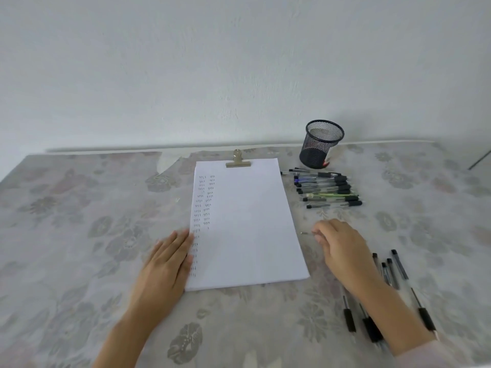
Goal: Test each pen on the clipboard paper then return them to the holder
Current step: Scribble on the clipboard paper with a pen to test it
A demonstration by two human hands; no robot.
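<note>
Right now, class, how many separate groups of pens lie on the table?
2: a row right of the paper, near the holder; a bunch by the right forearm, where more may hide. The right hand holds another pen.

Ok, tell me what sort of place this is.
Probably a home, set up for desk work: a flowered tablecloth, a mesh pen holder, and clipped paper with pens beside it.

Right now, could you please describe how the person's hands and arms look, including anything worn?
The left hand and right hand are bare, with no gloves, rings or watch visible. The left forearm is uncovered. A pale pinkish sleeve shows on the right, at the frame's lower edge.
</note>
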